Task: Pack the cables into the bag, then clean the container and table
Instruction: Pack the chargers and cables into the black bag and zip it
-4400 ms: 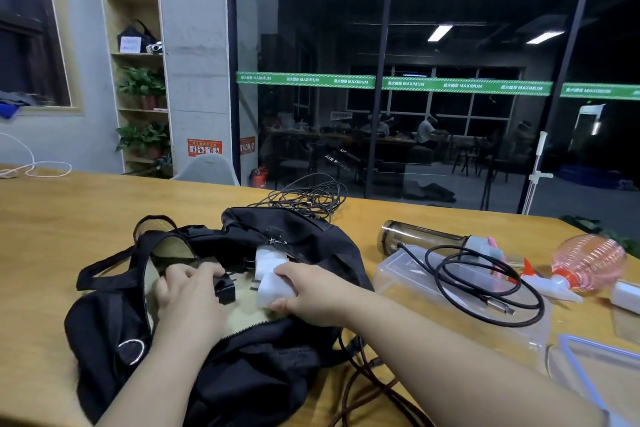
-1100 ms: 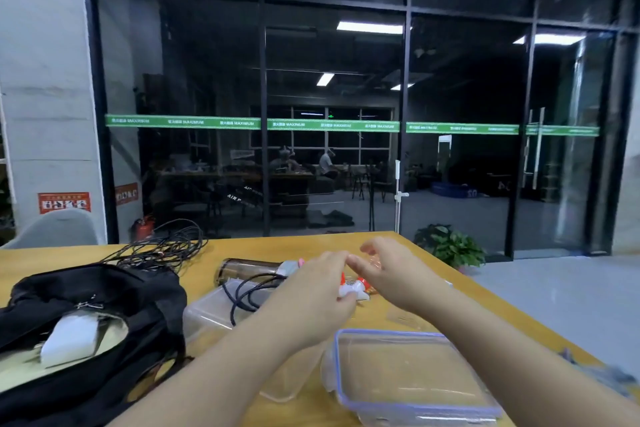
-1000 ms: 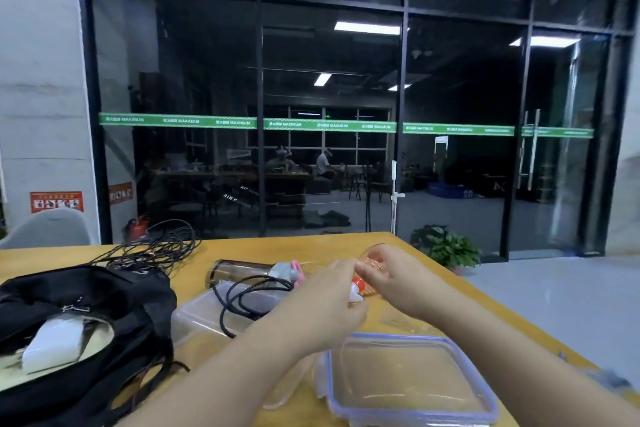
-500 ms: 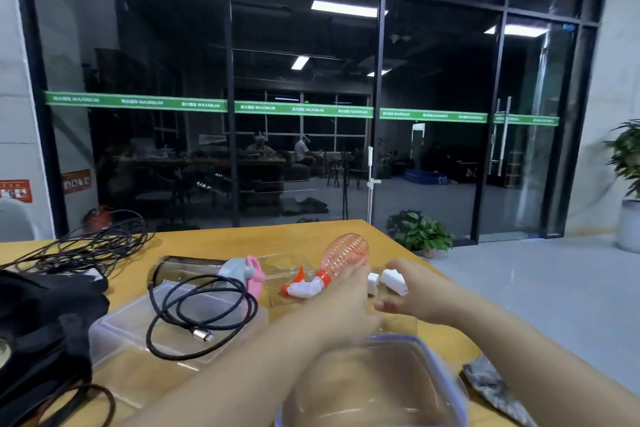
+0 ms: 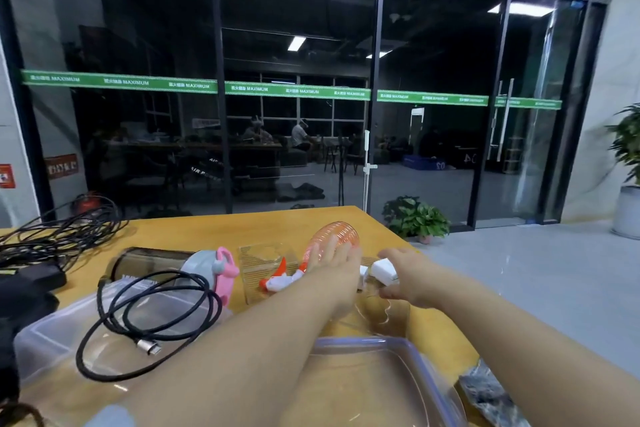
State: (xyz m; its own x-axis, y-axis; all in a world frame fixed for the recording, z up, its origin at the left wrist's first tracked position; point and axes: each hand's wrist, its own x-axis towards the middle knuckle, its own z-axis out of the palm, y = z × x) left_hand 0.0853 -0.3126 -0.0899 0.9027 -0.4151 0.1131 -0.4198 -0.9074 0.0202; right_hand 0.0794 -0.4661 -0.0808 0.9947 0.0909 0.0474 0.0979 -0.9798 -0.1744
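At the far right end of the wooden table (image 5: 194, 229), the right hand (image 5: 403, 279) pinches a white charger plug (image 5: 383, 270) over a small clear tray (image 5: 384, 314); the left hand (image 5: 332, 265) lies beside it with fingers spread and straight, against the pink spray bottle (image 5: 334, 239). The packing step appears to be in hand: a coiled black cable (image 5: 145, 312) rests on the upturned clear container (image 5: 52, 347), more black cables (image 5: 59, 236) lie far left, and the black bag (image 5: 20, 291) sits at the left edge. The next move likely calls for carrying the plug leftward across the clutter to the bag.
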